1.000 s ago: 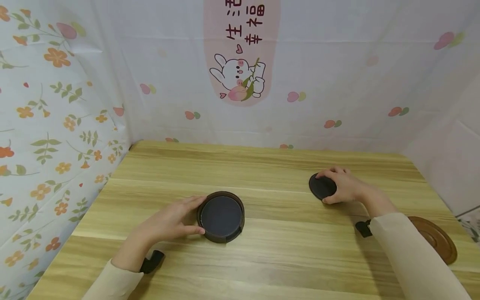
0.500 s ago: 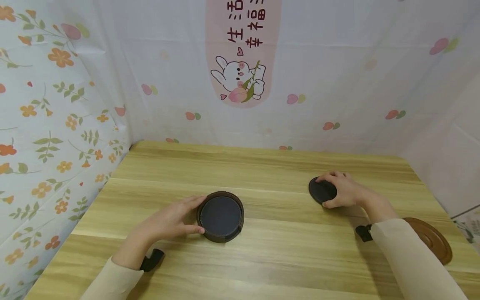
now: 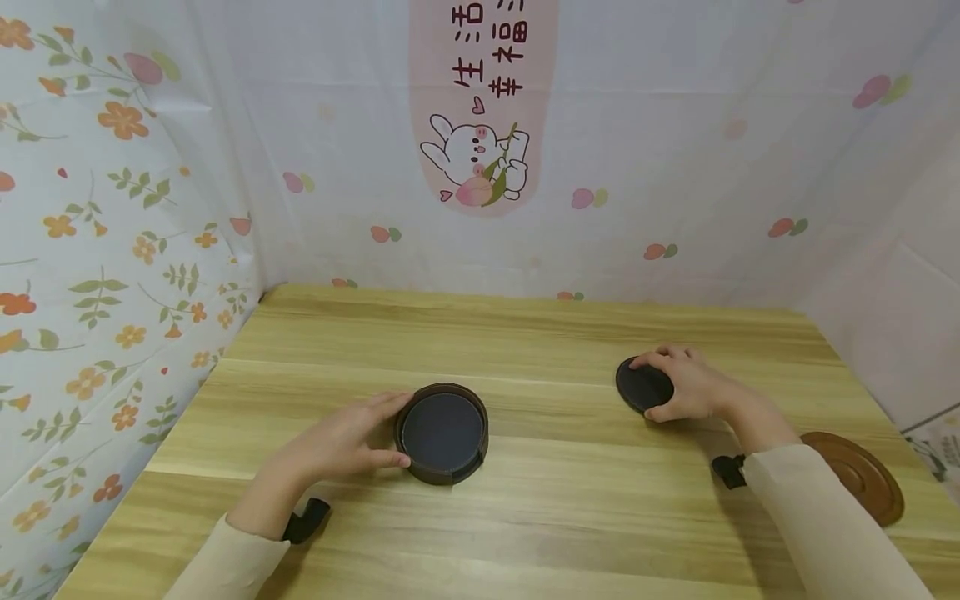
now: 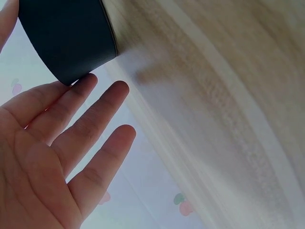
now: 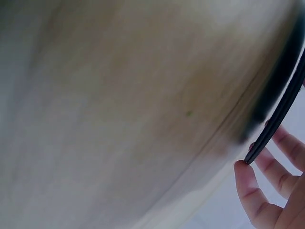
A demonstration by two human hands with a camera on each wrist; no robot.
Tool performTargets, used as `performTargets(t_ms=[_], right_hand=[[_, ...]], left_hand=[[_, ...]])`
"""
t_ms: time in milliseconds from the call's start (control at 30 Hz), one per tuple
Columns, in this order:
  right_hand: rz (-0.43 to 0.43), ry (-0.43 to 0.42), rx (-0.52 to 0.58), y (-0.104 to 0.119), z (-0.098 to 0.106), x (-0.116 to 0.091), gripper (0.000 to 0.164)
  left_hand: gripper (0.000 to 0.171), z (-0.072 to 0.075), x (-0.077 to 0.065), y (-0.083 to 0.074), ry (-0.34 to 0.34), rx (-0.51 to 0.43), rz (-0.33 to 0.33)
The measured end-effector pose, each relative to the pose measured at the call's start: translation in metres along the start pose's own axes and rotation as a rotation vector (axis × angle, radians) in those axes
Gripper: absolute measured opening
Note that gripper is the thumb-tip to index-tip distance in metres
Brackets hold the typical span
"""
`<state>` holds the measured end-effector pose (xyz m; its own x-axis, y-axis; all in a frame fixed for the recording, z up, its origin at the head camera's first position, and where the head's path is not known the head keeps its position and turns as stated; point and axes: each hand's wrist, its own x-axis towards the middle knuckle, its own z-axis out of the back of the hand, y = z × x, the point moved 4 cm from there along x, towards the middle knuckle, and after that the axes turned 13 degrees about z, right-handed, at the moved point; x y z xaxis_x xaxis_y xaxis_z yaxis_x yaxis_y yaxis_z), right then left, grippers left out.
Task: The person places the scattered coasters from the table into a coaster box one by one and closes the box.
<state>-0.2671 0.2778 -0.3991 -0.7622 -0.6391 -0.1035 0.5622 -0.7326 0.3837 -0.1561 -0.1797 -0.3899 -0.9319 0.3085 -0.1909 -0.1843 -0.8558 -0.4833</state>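
Note:
A round dark coaster holder (image 3: 420,477) with a raised brown rim stands on the table, with a dark coaster (image 3: 442,432) lying inside it. My left hand (image 3: 341,442) holds the holder's left side between thumb and index finger; the other fingers stretch out beside its wall in the left wrist view. Farther right, my right hand (image 3: 693,387) grips another black round coaster (image 3: 642,386) by its edge. The right wrist view shows that coaster edge-on, a little above the table, with fingertips (image 5: 245,174) at its rim.
A brown oval wooden piece (image 3: 862,479) lies on the right, partly behind my right sleeve. Black wrist mounts (image 3: 306,521) show at both wrists. The wood-grain table (image 3: 525,533) ends at a patterned cloth backdrop (image 3: 675,150) behind and on the left.
My right hand and its coaster have come very slightly nearer, while the head view shifts a little. My left hand and the holder stay in place.

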Motion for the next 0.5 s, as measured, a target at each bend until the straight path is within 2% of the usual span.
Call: performTargets(t_ms=[267, 500], right_hand=[[0.029, -0.006, -0.017, 0.008, -0.002, 0.003, 0.073], [0.036, -0.008, -0.025, 0.016, -0.001, 0.003, 0.072]], left_hand=[[0.09, 0.0, -0.002, 0.001, 0.003, -0.01, 0.013], [0.09, 0.001, -0.001, -0.001, 0.004, -0.01, -0.002]])
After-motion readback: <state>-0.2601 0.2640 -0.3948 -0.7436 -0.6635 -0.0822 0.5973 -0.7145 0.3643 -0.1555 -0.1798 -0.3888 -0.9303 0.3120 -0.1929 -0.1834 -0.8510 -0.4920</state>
